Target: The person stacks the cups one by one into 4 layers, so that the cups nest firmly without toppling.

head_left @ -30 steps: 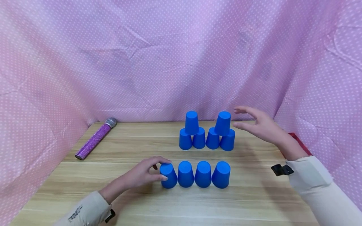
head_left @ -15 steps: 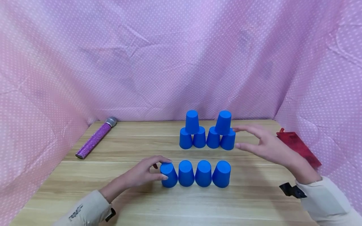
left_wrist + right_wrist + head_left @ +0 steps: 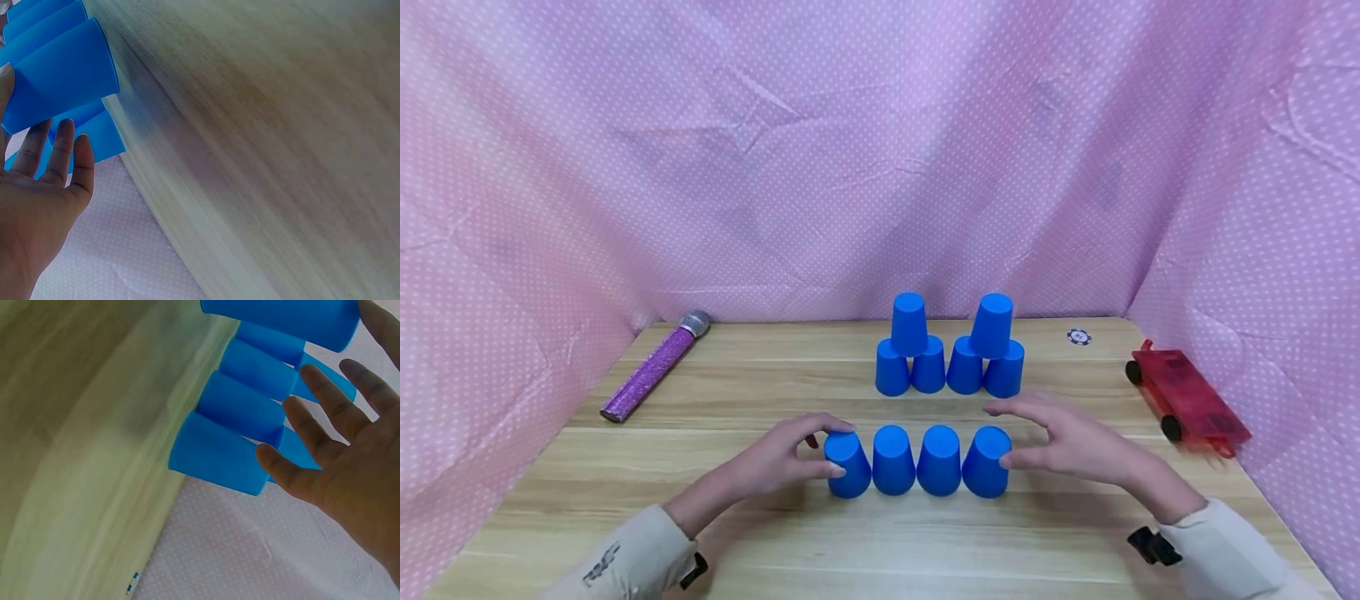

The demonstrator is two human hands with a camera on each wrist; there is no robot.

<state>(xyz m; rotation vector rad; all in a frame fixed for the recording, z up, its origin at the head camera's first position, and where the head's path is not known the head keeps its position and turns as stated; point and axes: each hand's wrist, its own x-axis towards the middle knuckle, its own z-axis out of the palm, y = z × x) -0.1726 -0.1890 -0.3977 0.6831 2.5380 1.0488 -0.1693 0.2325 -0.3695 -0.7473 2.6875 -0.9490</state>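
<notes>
Four blue cups [image 3: 892, 463], left hand [image 3: 786, 457] pinches the leftmost cup [image 3: 852, 460], right hand [image 3: 1067, 442] unclenched at the rightmost cup [image 3: 985, 463], six stacked cups [image 3: 929, 368] behind!

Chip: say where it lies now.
In the head view, the chip lies at the right of the table, near its far edge, between the stacked cups and the red car.

Matt plastic, grained wood, creased cloth

The cups [image 3: 939, 462] look like smooth, matt plastic; the tabletop [image 3: 760, 542] shows wood grain with a faint sheen. The backdrop [image 3: 775, 167] is creased cloth. The microphone [image 3: 655, 367] has a glittery, rough-looking handle [image 3: 643, 382] and a metallic-looking head [image 3: 695, 323]; the sleeves [image 3: 647, 546] look like matt cloth
</notes>
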